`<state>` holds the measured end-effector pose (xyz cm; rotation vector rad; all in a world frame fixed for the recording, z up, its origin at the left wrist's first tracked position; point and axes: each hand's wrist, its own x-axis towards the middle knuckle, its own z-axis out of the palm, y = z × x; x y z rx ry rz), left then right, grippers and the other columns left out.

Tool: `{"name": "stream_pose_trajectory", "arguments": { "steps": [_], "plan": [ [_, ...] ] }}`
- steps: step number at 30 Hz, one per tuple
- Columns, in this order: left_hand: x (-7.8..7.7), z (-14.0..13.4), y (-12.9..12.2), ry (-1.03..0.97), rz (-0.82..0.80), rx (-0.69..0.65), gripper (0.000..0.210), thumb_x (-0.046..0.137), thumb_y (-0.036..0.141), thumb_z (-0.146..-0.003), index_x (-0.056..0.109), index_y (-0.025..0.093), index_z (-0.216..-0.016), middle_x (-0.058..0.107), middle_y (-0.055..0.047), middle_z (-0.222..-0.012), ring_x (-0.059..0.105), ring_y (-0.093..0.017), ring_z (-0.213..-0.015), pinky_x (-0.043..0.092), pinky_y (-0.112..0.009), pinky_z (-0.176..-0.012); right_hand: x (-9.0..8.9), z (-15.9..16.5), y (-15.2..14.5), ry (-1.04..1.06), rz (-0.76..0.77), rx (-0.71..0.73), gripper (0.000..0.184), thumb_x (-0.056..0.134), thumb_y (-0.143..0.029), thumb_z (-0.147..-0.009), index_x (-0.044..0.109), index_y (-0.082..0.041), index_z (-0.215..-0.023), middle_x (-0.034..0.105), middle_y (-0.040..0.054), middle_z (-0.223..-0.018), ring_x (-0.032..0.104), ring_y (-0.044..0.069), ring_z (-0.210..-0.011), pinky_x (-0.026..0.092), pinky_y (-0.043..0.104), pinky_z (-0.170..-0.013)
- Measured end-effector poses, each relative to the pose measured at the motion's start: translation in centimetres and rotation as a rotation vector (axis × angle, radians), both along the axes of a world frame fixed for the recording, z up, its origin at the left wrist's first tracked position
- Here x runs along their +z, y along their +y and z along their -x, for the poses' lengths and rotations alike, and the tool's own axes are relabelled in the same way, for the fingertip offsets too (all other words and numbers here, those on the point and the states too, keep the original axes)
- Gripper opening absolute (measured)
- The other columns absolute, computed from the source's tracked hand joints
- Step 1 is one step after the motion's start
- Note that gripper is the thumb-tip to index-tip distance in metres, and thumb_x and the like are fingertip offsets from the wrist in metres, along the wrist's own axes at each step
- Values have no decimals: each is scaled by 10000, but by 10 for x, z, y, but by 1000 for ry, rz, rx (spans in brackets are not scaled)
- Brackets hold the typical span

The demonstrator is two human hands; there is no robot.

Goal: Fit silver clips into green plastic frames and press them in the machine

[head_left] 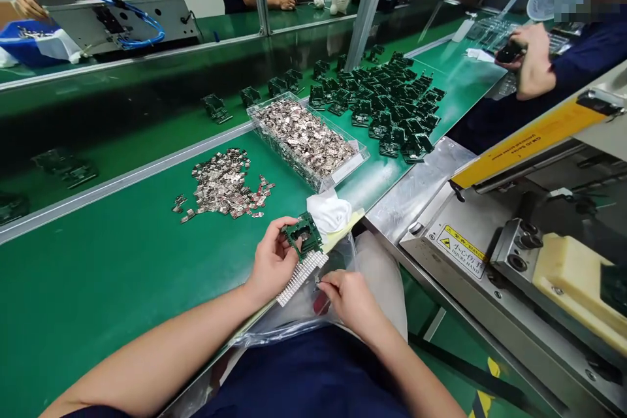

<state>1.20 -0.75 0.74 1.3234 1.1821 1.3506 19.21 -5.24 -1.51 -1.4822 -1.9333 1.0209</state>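
My left hand (275, 255) is closed around a dark green plastic housing (304, 235) with a round opening, held up near the table's front edge. Just below it lies a strip of silver metal pieces in rows (302, 277); whether my hand also grips the strip I cannot tell. My right hand (350, 297) pinches a small metal piece (317, 281) above a clear plastic bag (294, 313) at my lap. Something red (321, 304) shows by the bag, beneath my right fingers. A white cloth (329, 210) lies behind the housing.
Loose metal clips (223, 183) lie piled on the green table (122, 274). Beyond them stands a clear box (337, 176) full of similar pieces. Many dark green housings (392, 111) are heaped behind. A metal press (470, 241) is at right. A co-worker's hands (531, 55) hold something dark.
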Motion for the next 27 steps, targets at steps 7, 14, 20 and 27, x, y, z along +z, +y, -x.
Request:
{"name": "stream_pose_trajectory", "arguments": {
  "steps": [7, 14, 20, 27],
  "plan": [
    [-4, 2, -4, 9, 44, -26, 316, 646, 280, -839, 578, 219, -1142, 596, 1, -774, 537, -122, -634, 442, -220, -576, 53, 13, 16, 329, -227, -157, 148, 609, -255, -896, 747, -238, -846, 632, 39, -799, 606, 181, -725, 491, 289, -628],
    [-2, 3, -8, 48, 5, -82, 337, 603, 232, -848, 553, 228, -1181, 582, 10, -712, 513, -123, -576, 422, -227, -533, 46, 38, 31, 300, -379, -259, 106, 583, -183, -865, 675, -223, -831, 575, 30, -778, 546, 178, -698, 439, 296, -588],
    [-2, 5, -11, 118, -23, -124, 394, 580, 192, -842, 537, 240, -1230, 555, 25, -652, 478, -128, -521, 386, -239, -501, 48, 43, 30, 120, -428, -235, 185, 494, -228, -939, 567, -226, -769, 543, 45, -780, 537, 216, -753, 412, 341, -668],
    [1, 4, -15, 232, -70, -131, 337, 510, 181, -886, 490, 238, -1218, 510, 38, -636, 430, -127, -512, 355, -240, -492, 47, 42, 33, 193, -267, -283, 193, 554, -249, -910, 511, -225, -723, 516, 14, -743, 504, 184, -669, 388, 312, -598]
  ]
}}
